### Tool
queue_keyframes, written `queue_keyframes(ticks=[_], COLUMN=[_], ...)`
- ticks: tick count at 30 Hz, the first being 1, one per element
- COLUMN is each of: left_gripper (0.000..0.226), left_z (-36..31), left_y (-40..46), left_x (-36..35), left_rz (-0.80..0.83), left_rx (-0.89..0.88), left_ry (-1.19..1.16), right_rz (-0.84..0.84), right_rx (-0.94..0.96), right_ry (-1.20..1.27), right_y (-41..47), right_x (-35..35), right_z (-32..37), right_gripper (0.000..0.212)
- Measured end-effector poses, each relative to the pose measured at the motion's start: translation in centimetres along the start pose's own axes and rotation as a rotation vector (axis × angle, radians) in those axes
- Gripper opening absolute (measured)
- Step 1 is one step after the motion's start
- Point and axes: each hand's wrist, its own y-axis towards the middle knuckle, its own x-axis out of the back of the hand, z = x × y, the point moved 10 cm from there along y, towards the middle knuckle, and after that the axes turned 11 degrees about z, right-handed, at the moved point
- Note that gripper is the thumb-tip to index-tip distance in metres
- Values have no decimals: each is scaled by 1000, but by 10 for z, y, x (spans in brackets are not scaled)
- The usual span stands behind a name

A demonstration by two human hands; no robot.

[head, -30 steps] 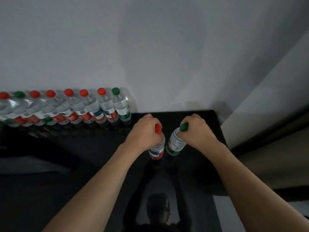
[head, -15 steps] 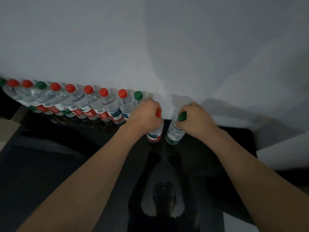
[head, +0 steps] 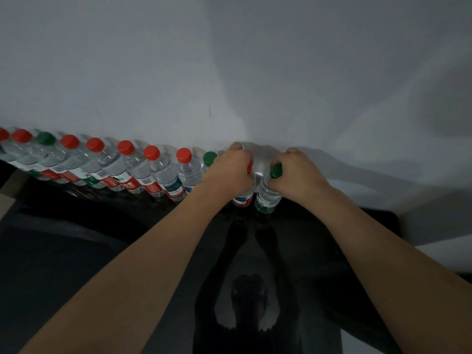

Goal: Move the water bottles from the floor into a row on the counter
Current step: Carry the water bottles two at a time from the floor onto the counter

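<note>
Two bottles [head: 267,198] stand upright, caps up, on the counter [head: 332,238].

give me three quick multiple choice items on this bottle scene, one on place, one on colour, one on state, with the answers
1. Where does the row of clear plastic water bottles stand?
A. along the white wall on the black counter
B. on the floor
C. in a box

2. What colour is the cap of the bottle in the right hand?
A. red
B. green
C. blue

3. How is the left hand?
A. flat on the counter
B. hanging idle
C. gripping a red-capped bottle near its top

Answers:
1 A, the row of clear plastic water bottles lines the white wall on the glossy black counter.
2 B, a green cap shows beside the right hand.
3 C, the left hand curls around the red-capped bottle.
</note>
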Motion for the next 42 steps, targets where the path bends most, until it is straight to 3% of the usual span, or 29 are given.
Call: queue_keyframes(ticks=[12,23,32,42], left_gripper=[22,35,38,35], left_z=[14,3,16,90], left_y=[4,-34,-130,-288], left_x=[-2,6,20,47], left_rz=[-112,-231,-385,-530], left_rx=[14,9,104,343], left_ry=[31,63,85,80], right_rz=[-2,-105,-157,-129], right_rx=[22,45,149,349], right_ry=[28,21,-43,-99], right_y=[13,-22,-78,-139], right_x=[-15,2,8,-39], right_z=[4,17,68,199], right_gripper=[22,44,54,53])
